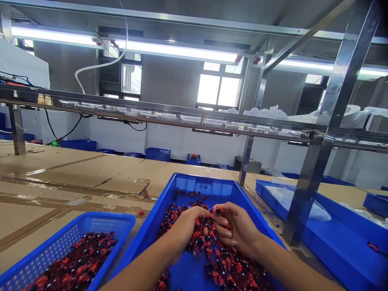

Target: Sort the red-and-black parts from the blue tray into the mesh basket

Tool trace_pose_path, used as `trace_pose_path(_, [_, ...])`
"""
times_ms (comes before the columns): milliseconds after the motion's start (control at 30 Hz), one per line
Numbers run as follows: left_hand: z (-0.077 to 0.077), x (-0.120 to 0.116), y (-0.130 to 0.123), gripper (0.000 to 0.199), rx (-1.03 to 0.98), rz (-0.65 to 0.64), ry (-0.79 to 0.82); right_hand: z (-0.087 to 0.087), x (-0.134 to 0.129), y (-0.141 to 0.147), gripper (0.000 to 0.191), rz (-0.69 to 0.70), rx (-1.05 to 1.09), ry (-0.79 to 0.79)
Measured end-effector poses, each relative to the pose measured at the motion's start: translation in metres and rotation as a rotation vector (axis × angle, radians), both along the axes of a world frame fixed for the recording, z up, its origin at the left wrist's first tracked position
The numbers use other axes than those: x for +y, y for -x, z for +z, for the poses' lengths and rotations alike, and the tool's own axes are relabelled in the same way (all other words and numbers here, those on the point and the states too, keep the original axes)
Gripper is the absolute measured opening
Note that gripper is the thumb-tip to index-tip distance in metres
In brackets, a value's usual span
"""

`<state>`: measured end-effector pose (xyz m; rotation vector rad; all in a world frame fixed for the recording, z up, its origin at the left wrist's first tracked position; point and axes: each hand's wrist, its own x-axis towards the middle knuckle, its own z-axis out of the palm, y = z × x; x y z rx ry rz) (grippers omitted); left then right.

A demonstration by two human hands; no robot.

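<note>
Both hands are over a large blue bin (189,273) that holds many small, shiny red-and-black pieces (233,264). Between the thumb and fingers of my right hand (238,228) is one small red-and-black piece (218,210); its exact kind is unclear. My left hand (189,226) faces it, thumb and fingers curled close together just above the pieces, and what they hold, if anything, is hidden. Left of the bin, a blue perforated basket (121,220) contains a heap of similar red-and-black pieces (81,258).
Cardboard (115,169) covers the bench. A metal post (315,182) rises to the right, beside another blue bin (333,238) with clear plastic (306,202) in it. A metal shelf (169,111) crosses ahead, carrying a white tape roll (350,116).
</note>
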<state>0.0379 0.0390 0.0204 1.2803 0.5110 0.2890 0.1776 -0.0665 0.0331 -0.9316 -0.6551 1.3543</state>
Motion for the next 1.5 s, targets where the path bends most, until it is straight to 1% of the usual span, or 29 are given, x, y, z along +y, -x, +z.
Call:
trace_pose_path(100, [-0.001, 0.001, 0.0, 0.039, -0.011, -0.016, -0.007, -0.001, 0.001, 0.003, 0.015, 0.007, 0.046, -0.017])
trace_pose_path(200, [0.002, 0.0, 0.001, 0.038, -0.023, -0.002, -0.008, 0.001, 0.0, 0.007, 0.015, 0.007, 0.055, -0.016])
trace_pose_path(267, [0.007, -0.002, 0.003, 0.035, -0.009, 0.012, 0.002, 0.003, -0.001, 0.01, 0.017, 0.011, 0.01, 0.021])
trace_pose_path(333, [0.012, -0.005, 0.004, 0.033, 0.005, 0.018, 0.024, 0.003, -0.003, 0.014, 0.016, 0.007, -0.086, 0.033])
trace_pose_path(400, [0.014, -0.006, 0.005, 0.031, 0.007, 0.025, 0.055, 0.003, -0.005, 0.019, 0.017, -0.027, -0.266, -0.019])
trace_pose_path(433, [0.015, -0.006, 0.004, 0.031, 0.004, 0.038, 0.068, 0.002, -0.006, 0.022, 0.02, -0.066, -0.41, -0.071])
trace_pose_path(467, [0.015, -0.005, 0.004, 0.032, 0.004, 0.057, 0.076, 0.001, -0.007, 0.025, 0.023, -0.118, -0.597, -0.133])
trace_pose_path(533, [0.012, -0.004, 0.002, 0.034, 0.013, 0.118, 0.078, 0.0, -0.01, 0.032, 0.027, -0.226, -1.036, -0.24])
trace_pose_path(600, [0.01, -0.002, 0.001, 0.034, 0.01, 0.194, 0.063, -0.001, -0.013, 0.038, 0.03, -0.314, -1.406, -0.284])
trace_pose_path(633, [0.008, -0.002, 0.0, 0.033, 0.008, 0.224, 0.056, 0.0, -0.014, 0.04, 0.032, -0.34, -1.522, -0.275])
trace_pose_path(667, [0.007, -0.001, -0.001, 0.032, 0.006, 0.245, 0.052, 0.0, -0.014, 0.042, 0.033, -0.355, -1.592, -0.257])
trace_pose_path(767, [0.006, 0.0, -0.001, 0.035, 0.025, 0.243, 0.083, 0.001, -0.015, 0.043, 0.023, -0.352, -1.659, -0.234])
trace_pose_path(833, [0.007, 0.0, -0.001, 0.038, 0.045, 0.227, 0.127, 0.001, -0.014, 0.041, 0.02, -0.354, -1.67, -0.261])
trace_pose_path(933, [0.009, -0.001, -0.001, 0.038, 0.045, 0.231, 0.175, -0.001, -0.014, 0.039, 0.022, -0.381, -1.688, -0.343])
trace_pose_path(1033, [0.009, -0.001, -0.002, 0.036, 0.036, 0.231, 0.182, -0.002, -0.016, 0.041, 0.023, -0.409, -1.693, -0.446])
trace_pose_path(1100, [0.008, -0.002, -0.002, 0.035, 0.03, 0.229, 0.182, -0.001, -0.017, 0.043, 0.021, -0.436, -1.634, -0.466])
trace_pose_path(1133, [0.008, -0.002, -0.002, 0.035, 0.023, 0.222, 0.189, -0.001, -0.017, 0.043, 0.018, -0.447, -1.541, -0.443])
trace_pose_path(1167, [0.009, -0.002, -0.001, 0.035, 0.015, 0.211, 0.198, -0.001, -0.017, 0.042, 0.016, -0.442, -1.384, -0.4])
trace_pose_path(1200, [0.009, -0.003, -0.001, 0.035, 0.007, 0.199, 0.209, 0.0, -0.016, 0.04, 0.018, -0.415, -1.167, -0.344])
trace_pose_path(1267, [0.011, -0.003, 0.0, 0.034, -0.006, 0.176, 0.227, -0.001, -0.012, 0.034, 0.027, -0.299, -0.664, -0.22])
trace_pose_path(1300, [0.013, -0.003, 0.0, 0.034, -0.011, 0.172, 0.232, -0.001, -0.009, 0.03, 0.029, -0.229, -0.449, -0.171])
trace_pose_path(1333, [0.014, -0.003, 0.001, 0.033, -0.015, 0.172, 0.234, -0.002, -0.007, 0.027, 0.029, -0.168, -0.296, -0.13])
trace_pose_path(1367, [0.014, -0.003, 0.002, 0.033, -0.023, 0.173, 0.234, -0.003, -0.004, 0.025, 0.028, -0.123, -0.212, -0.089])
trace_pose_path(1400, [0.015, -0.003, 0.002, 0.032, -0.029, 0.169, 0.234, -0.004, -0.002, 0.024, 0.026, -0.103, -0.189, -0.05])
trace_pose_path(1433, [0.015, -0.003, 0.003, 0.032, -0.03, 0.168, 0.23, -0.005, 0.0, 0.024, 0.026, -0.097, -0.22, -0.012])
trace_pose_path(1467, [0.015, -0.003, 0.003, 0.033, -0.022, 0.172, 0.221, -0.006, 0.001, 0.026, 0.026, -0.101, -0.303, 0.014])
trace_pose_path(1500, [0.014, -0.003, 0.003, 0.034, -0.008, 0.178, 0.208, -0.007, 0.001, 0.028, 0.027, -0.119, -0.431, 0.019])
